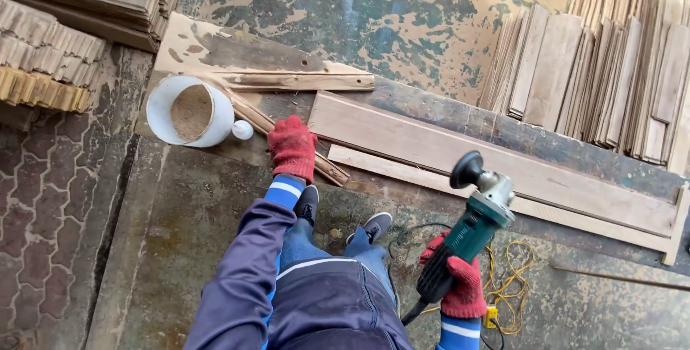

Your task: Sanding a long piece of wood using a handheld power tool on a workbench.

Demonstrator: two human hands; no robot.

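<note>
**Grinder in hand, strip under glove**

A long plank [496, 159] lies across the floor [180, 235] ahead of me. My right hand [460, 282] has its fingers wrapped tight round the green grinder [471, 231], near right. My left hand [292, 146] presses down flat, fingers together, on a narrow wood strip [287, 131], beside the white bucket [188, 111] of sawdust.

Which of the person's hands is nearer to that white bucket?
The left hand. It rests on a thin wood strip just right of the white bucket. The right hand is far off, lower right, gripping the green angle grinder.
</note>
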